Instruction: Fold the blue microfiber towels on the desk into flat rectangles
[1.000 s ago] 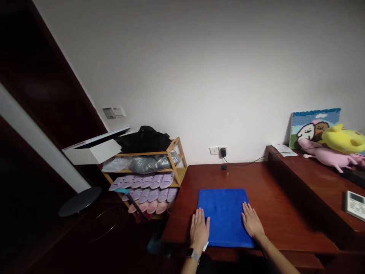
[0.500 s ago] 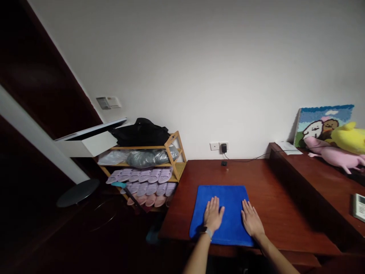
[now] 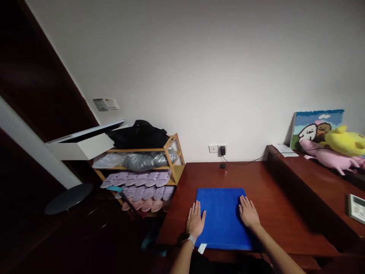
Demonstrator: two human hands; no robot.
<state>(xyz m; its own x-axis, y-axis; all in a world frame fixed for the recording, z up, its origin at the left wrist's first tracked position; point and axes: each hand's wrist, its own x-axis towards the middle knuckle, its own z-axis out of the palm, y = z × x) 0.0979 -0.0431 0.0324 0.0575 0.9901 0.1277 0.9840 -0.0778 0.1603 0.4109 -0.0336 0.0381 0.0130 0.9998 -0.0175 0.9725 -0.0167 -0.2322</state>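
Observation:
A folded blue cloth [image 3: 222,217], towel-like, lies flat near the front edge of the red-brown desk [image 3: 285,213]. A small white tag [image 3: 202,248] sticks out at its near left corner. My left hand [image 3: 195,219] lies flat over the cloth's left edge, fingers stretched forward; a watch is on that wrist. Over the right edge rests my right hand [image 3: 248,211], also flat with its fingers stretched. Neither hand grips anything.
Behind the cloth, a black plug [image 3: 222,151] sits in the wall socket, its cable running right. A raised desk section [image 3: 308,173] bears plush toys [image 3: 330,156] and a calculator-like device [image 3: 357,208]. To the left stands a wooden rack [image 3: 177,167] with slippers and a black bag [image 3: 139,135].
My left hand has slid left from the cloth's surface to its left edge. The white tag now shows at the near corner. My right hand stays at the right edge.

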